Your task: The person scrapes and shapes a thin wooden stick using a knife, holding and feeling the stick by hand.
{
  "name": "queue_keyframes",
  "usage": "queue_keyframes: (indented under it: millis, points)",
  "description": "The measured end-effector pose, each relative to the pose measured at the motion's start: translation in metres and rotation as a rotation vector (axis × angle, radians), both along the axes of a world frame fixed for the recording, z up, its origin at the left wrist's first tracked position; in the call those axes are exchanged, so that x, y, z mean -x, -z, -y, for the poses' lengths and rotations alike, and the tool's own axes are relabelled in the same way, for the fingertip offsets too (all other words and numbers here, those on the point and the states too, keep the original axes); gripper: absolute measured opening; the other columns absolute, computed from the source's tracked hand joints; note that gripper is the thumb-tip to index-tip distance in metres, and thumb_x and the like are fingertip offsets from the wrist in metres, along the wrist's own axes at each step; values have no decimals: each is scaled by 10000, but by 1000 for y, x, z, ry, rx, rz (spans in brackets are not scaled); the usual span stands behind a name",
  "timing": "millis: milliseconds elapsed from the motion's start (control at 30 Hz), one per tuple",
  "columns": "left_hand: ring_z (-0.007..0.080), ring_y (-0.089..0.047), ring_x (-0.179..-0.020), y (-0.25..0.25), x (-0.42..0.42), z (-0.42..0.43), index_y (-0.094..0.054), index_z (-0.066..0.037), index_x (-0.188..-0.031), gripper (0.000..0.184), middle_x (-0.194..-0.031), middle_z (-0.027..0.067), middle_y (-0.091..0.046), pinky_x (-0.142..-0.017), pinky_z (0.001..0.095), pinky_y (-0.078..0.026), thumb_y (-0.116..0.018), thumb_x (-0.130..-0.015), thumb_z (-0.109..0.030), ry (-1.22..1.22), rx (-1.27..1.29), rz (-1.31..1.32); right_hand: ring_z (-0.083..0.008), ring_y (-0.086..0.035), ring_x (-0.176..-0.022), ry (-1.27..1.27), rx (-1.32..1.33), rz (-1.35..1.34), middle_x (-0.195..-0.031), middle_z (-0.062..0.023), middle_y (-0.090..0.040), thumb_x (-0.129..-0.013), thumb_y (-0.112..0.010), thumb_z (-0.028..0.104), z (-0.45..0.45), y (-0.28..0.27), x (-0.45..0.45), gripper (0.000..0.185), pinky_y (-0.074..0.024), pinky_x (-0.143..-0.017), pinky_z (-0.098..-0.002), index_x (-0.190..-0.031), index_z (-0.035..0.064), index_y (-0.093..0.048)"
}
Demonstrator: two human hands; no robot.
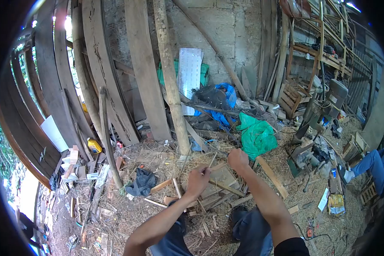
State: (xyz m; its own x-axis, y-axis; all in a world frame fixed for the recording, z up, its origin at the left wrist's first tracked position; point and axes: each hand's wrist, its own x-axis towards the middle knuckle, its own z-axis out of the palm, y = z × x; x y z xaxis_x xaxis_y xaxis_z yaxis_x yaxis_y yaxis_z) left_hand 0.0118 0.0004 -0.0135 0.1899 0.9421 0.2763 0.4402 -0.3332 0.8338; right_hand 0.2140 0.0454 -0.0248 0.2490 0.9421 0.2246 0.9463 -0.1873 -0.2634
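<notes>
My left hand (198, 181) is closed, with the fingers pinched round a thin light stick (213, 159) that points up from it. To its right and a little higher, my right hand (238, 159) is a fist at the end of a thin dark tool (219, 151), too small to name. Both hands are above a pile of wooden boards (222, 181) on the straw-covered ground between my legs. A wooden strip (226, 187) crosses these boards below my hands.
A green plastic bag (257, 135) lies beyond my right hand, and a plank (272, 177) beside it. An upright pole (170, 81) stands ahead. A dark bag (141, 182) and a yellow bottle (94, 146) are left. At right, a person's leg (367, 165) shows near a machine.
</notes>
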Motion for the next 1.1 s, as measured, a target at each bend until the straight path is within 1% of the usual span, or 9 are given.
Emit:
queue_keyframes:
  millis: [200,267,367,467,600,833,900,1000,1100]
  points:
    - [287,-658,-727,4,4,-6,-641,-1,-1013,241,-808,195,-657,-660,347,-496,-573,-836,-150,-31,-37,63,-339,-649,-816,-59,106,-35,-815,-203,-644,-793,-526,168,14,-17,31,206,-529,-699,-424,-795,13,-662]
    - [282,-658,-724,4,5,-7,-639,2,-1017,242,-809,196,-657,-656,345,-494,-573,-839,-148,-39,-38,78,-373,-642,-750,-230,59,10,-833,-220,-643,-825,-567,297,26,-25,42,323,-518,-723,-436,-797,-12,-653]
    - [249,-652,-773,-7,6,-3,-633,3,-1045,265,-860,177,-664,-692,333,-488,-577,-849,-166,-35,18,84,-351,-644,-788,-240,43,25,-811,-186,-642,-796,-527,158,31,-25,54,174,-526,-680,-427,-793,59,-670]
    - [193,-639,-795,-8,3,1,-632,0,-1066,284,-898,143,-674,-713,306,-478,-583,-858,-188,-30,74,108,-370,-635,-686,-276,-49,15,-729,-209,-635,-848,-535,272,24,-24,42,287,-512,-678,-442,-765,33,-670]
    - [94,-566,-683,-19,-5,3,-633,-1,-1069,274,-794,64,-656,-621,247,-441,-581,-875,-187,-34,186,231,-368,-634,-676,-202,-106,4,-695,-203,-630,-837,-527,217,11,-15,35,252,-509,-650,-444,-733,44,-677]
    - [138,-603,-737,1,0,3,-633,6,-1040,249,-831,129,-667,-686,276,-464,-576,-878,-173,60,220,334,-363,-644,-701,-78,-51,-21,-744,-207,-642,-789,-528,132,5,-15,3,184,-524,-647,-442,-759,16,-668]
    - [52,-477,-628,1,-1,8,-613,13,-1067,256,-764,4,-583,-537,217,-382,-564,-901,-176,34,282,229,-353,-653,-716,-54,-47,-16,-758,-199,-650,-786,-535,124,3,-13,5,178,-534,-652,-430,-738,9,-663]
    - [124,-595,-732,12,-1,-1,-636,-11,-1048,232,-815,85,-657,-683,271,-475,-569,-882,-158,47,245,246,-384,-628,-807,-25,39,-52,-835,-241,-625,-800,-552,188,8,-8,4,215,-508,-717,-463,-815,-1,-654]
    - [99,-567,-677,17,2,-7,-617,-28,-1101,259,-793,43,-629,-603,254,-467,-569,-884,-163,103,458,445,-393,-626,-801,-83,74,-80,-823,-252,-621,-801,-565,215,11,-11,13,232,-511,-697,-458,-801,-4,-642]
